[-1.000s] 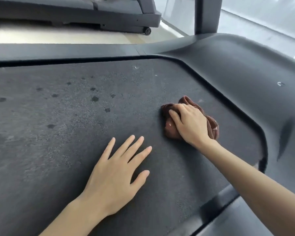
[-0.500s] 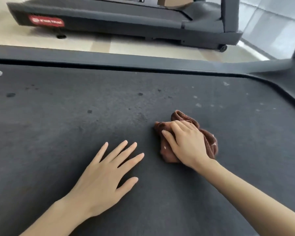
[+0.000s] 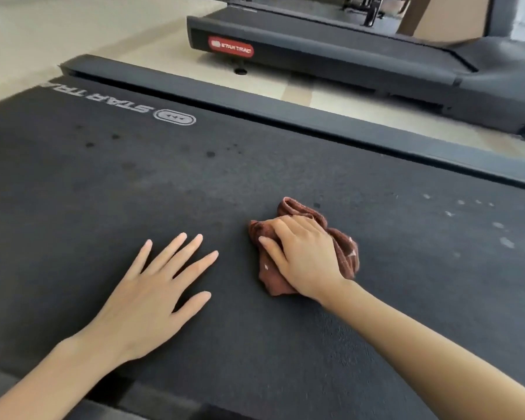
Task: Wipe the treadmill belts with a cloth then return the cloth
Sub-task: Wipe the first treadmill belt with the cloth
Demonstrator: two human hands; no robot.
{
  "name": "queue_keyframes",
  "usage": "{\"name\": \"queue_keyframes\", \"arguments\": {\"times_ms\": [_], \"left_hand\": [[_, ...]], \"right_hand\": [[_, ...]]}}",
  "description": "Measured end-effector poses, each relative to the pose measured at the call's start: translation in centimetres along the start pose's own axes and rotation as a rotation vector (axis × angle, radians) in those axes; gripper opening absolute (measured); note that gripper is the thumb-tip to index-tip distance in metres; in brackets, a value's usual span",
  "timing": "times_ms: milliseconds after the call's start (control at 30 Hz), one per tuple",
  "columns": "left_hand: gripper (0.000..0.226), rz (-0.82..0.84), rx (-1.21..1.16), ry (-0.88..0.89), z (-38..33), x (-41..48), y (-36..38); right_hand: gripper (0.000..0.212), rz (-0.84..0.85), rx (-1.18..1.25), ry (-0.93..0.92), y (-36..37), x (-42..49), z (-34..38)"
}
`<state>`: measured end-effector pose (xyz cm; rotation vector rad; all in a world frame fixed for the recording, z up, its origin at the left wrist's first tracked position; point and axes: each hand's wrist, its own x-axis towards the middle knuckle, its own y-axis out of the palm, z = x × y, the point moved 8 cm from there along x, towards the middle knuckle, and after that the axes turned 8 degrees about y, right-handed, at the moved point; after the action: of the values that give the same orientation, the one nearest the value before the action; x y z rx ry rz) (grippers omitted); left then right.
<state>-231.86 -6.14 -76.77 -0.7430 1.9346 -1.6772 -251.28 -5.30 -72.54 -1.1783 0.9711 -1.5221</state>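
A dark grey treadmill belt (image 3: 109, 189) fills most of the view, with small dark spots at the left and pale specks at the right. A crumpled brown cloth (image 3: 344, 253) lies on the belt near the middle. My right hand (image 3: 306, 259) presses down on the cloth, fingers curled over it and covering its centre. My left hand (image 3: 152, 295) rests flat on the belt to the left of the cloth, fingers spread, holding nothing.
The belt's far side rail (image 3: 285, 113) runs diagonally across the view. Beyond a strip of light floor (image 3: 43, 34) stands a second treadmill (image 3: 331, 53) with a red logo plate. A white logo (image 3: 134, 112) is printed on the belt at upper left.
My right hand has slid the cloth leftward along the belt, away from the front hood toward the rear end. My left hand moved along with it, still flat.
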Motion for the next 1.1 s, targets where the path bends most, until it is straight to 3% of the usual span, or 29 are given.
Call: {"name": "queue_keyframes", "arguments": {"times_ms": [100,300,467,700,800,1100], "left_hand": [[0.071,0.001,-0.001,-0.006,1.0,-0.2,0.2],[0.071,0.034,0.018,0.016,1.5,1.0,0.2],[0.073,0.033,0.015,0.011,1.2,1.0,0.1],[0.060,-0.014,0.019,-0.013,1.6,1.0,0.4],[0.057,-0.025,0.027,-0.061,1.9,0.6,0.1],[0.060,0.072,0.162,-0.420,6.7,-7.9,-1.8]], "right_hand": [[0.036,0.088,-0.042,-0.027,0.2,-0.2,-0.1],[0.070,0.307,-0.171,-0.008,-0.9,-3.6,-3.9],[0.079,0.420,-0.094,-0.071,-2.6,-9.3,-7.3],[0.066,0.202,-0.088,-0.383,-1.8,-7.7,-5.2],[0.057,0.189,-0.052,-0.503,-0.9,-5.4,-3.5],[0.049,0.200,0.076,-0.637,3.5,1.9,7.5]]}}
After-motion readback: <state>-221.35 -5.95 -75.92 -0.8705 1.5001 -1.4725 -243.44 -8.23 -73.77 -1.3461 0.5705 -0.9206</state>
